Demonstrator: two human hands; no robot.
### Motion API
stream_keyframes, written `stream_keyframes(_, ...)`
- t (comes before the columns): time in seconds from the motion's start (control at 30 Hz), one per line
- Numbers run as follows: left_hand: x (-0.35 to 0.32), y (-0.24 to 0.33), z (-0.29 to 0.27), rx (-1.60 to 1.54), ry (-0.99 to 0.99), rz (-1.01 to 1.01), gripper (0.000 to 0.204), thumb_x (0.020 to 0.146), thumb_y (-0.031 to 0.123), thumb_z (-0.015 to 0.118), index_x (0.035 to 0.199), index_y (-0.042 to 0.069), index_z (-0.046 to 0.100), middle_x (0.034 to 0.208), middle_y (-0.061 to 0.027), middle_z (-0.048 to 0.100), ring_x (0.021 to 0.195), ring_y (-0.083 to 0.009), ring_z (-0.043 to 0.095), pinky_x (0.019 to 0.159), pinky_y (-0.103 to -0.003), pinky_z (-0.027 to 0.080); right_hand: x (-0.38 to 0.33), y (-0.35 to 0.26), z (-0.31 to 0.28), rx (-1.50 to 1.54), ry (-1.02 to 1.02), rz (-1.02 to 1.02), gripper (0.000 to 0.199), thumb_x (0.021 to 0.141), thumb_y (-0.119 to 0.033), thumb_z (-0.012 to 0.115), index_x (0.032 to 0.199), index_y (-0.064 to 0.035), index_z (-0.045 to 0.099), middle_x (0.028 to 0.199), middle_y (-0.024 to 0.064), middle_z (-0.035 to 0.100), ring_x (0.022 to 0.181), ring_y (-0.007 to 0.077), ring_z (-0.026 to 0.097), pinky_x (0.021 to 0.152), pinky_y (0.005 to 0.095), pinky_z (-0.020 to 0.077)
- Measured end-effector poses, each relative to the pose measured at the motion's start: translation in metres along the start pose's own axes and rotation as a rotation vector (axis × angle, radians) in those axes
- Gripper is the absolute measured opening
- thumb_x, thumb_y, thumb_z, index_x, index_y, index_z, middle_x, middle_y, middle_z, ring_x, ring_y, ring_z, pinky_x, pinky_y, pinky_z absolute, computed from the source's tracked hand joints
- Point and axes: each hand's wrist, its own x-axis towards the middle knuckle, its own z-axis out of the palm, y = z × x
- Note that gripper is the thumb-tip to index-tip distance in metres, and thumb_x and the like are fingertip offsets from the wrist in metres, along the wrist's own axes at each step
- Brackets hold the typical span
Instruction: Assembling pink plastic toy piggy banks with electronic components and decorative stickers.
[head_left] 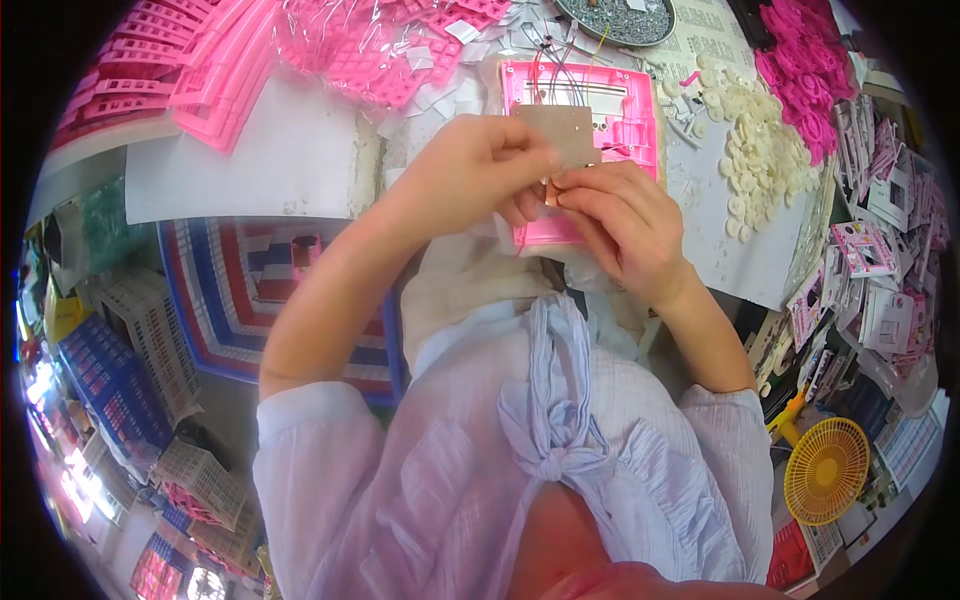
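A pink plastic casing (648, 110) lies open before me, its inner ribs facing up. Over it rests a flat grey-brown board (565, 128), with several thin wires (555, 70) running from its far edge. My right hand (632, 215) pinches a small copper-coloured piece (551, 194) at the board's near edge. Close against it, my left hand (485, 170) has its fingers bent together in a pinch; what lies between its fingertips is hidden. The fingertips of both hands nearly meet above the casing's near part.
Pink plastic frames (225, 85) and bagged pink parts (370, 60) lie at the far left. A round tray of small metal screws (625, 22) stands at the back. Cream-coloured discs (755, 165) and magenta parts (800, 70) are at right. A striped basket (215, 345) sits lower left, a yellow fan (826, 470) lower right.
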Motion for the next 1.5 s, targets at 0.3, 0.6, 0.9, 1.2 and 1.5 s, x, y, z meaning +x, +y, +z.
stream_keyframes(0.3, -0.012, -0.03, 0.016, 0.86, 0.26, 0.709, 0.018, 0.085, 0.005, 0.071, 0.103, 0.005, 0.068, 0.088, -0.0094, 0.069, 0.076, -0.0246, 0.068, 0.065, -0.035, 0.055, -0.004, -0.002, 0.004, -0.212, -0.081, -0.023, 0.019, 0.069, -0.011, 0.076, 0.087, -0.0053, 0.071, 0.106, 0.0053, 0.065, 0.096, 0.0295, 0.058, 0.078, 0.0372, 0.0527)
stream_keyframes(0.6, -0.01, -0.042, 0.023, 0.998, 0.331, 0.899, 0.02, 0.074, 0.004, 0.072, 0.092, 0.008, 0.065, 0.081, -0.0064, 0.06, 0.072, -0.0271, 0.059, 0.063, -0.039, 0.047, -0.002, -0.004, 0.005, -0.24, -0.158, -0.023, 0.018, 0.066, -0.011, 0.073, 0.083, -0.0035, 0.071, 0.1, 0.0071, 0.065, 0.096, 0.0283, 0.058, 0.078, 0.0374, 0.052)
stream_keyframes(0.9, -0.007, -0.043, 0.027, 0.979, 0.396, 0.914, 0.023, 0.071, 0.003, 0.072, 0.092, 0.009, 0.065, 0.082, -0.0054, 0.059, 0.08, -0.0269, 0.056, 0.072, -0.04, 0.045, -0.001, -0.002, 0.005, -0.217, -0.157, -0.038, 0.017, 0.068, -0.011, 0.072, 0.084, -0.0034, 0.071, 0.099, 0.0066, 0.065, 0.095, 0.0278, 0.057, 0.078, 0.0376, 0.0509)
stream_keyframes(1.2, -0.003, -0.046, 0.018, 0.77, 0.335, 0.819, 0.026, 0.072, -0.003, 0.071, 0.095, 0.006, 0.063, 0.084, -0.0069, 0.064, 0.079, -0.028, 0.057, 0.073, -0.039, 0.046, -0.002, -0.001, 0.006, -0.176, -0.122, -0.048, 0.018, 0.071, -0.01, 0.076, 0.088, -0.0047, 0.071, 0.1, 0.0056, 0.065, 0.094, 0.027, 0.057, 0.078, 0.0378, 0.0492)
stream_keyframes(1.5, -0.003, -0.042, 0.014, 0.77, 0.301, 0.773, 0.024, 0.079, 0.001, 0.069, 0.102, 0.005, 0.063, 0.084, -0.0068, 0.064, 0.079, -0.0294, 0.057, 0.071, -0.039, 0.047, 0.0, -0.006, 0.0, -0.161, -0.141, 0.016, 0.015, 0.074, -0.01, 0.077, 0.087, -0.007, 0.072, 0.098, 0.0048, 0.065, 0.094, 0.0281, 0.057, 0.078, 0.0382, 0.0495)
